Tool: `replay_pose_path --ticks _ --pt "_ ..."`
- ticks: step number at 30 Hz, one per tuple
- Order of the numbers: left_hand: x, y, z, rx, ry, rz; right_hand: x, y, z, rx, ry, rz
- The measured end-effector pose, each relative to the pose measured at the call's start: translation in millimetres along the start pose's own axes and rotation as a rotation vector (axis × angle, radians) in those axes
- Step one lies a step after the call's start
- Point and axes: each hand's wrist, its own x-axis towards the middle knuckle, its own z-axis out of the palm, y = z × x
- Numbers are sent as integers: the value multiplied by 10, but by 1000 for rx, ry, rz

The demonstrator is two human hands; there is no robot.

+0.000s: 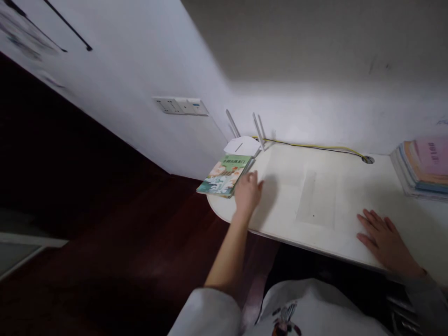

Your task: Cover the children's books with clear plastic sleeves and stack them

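A stack of books lies at the left end of the white desk, its top cover green with orange fish and white waves. My left hand is at the right edge of that stack, fingers loosely bent and thumb apart. Nothing shows in its grasp, and I cannot tell whether the fingertips touch the books. Farther right, my right hand rests on the desk near its front edge, palm down, fingers spread, holding nothing.
Behind the books stands a white router with upright antennas. A yellow and black cable runs along the wall to a desk hole. Another book pile sits at the far right. Wall sockets are above left; dark red floor lies below.
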Motion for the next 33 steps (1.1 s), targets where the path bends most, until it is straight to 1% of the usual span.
replay_pose_path --ticks 1,2,4,6,8,10,12,15,17,18,19,20,21,22,23,24,26,27,29,31,33 --pt "151 -154 0 51 33 -63 5 -7 1 3 8 3" --pt "277 -285 12 100 21 -136 9 -14 -1 5 15 4" --pt "433 -460 66 155 -54 -240 11 -26 -8 3 24 6" --pt "465 -519 131 172 -97 -271 8 -30 -11 -1 29 9" --pt "419 -509 163 173 -105 -255 3 -28 -6 0 29 11" --pt "350 -496 116 170 -132 -232 -1 -23 0 5 25 7" --pt "292 -527 -33 167 -162 -210 -1 -22 4 7 24 3" --pt "229 -648 -404 154 -148 -216 7 -31 -4 1 27 4" --pt "194 -714 -644 52 -63 -226 14 -42 -18 -2 22 5" --pt "179 -718 -728 -51 11 -214 17 -47 -27 -1 15 6" --pt "166 -691 -777 -206 81 -190 20 -53 -37 -1 7 7" --pt "153 -629 -786 -399 130 -166 23 -57 -48 1 -4 9" --pt "138 -529 -757 -619 149 -151 26 -62 -59 3 -13 13" --pt "117 -394 -694 -847 124 -147 30 -67 -70 6 -22 18" --pt "89 -230 -604 -1065 59 -156 34 -73 -82 10 -30 24" --pt "52 -48 -496 -1246 -36 -180 39 -80 -94 14 -37 31" --pt "-39 327 -260 -1480 -268 -193 49 -93 -117 21 -50 45" --pt "-88 496 -145 -1550 -357 -195 54 -100 -125 25 -57 49" --pt "-173 760 57 -1615 -466 -190 62 -109 -136 34 -67 52" --pt "-227 910 216 -1613 -499 -175 66 -114 -138 49 -68 52" --pt "-247 962 338 -1560 -489 -161 66 -118 -136 65 -63 55"
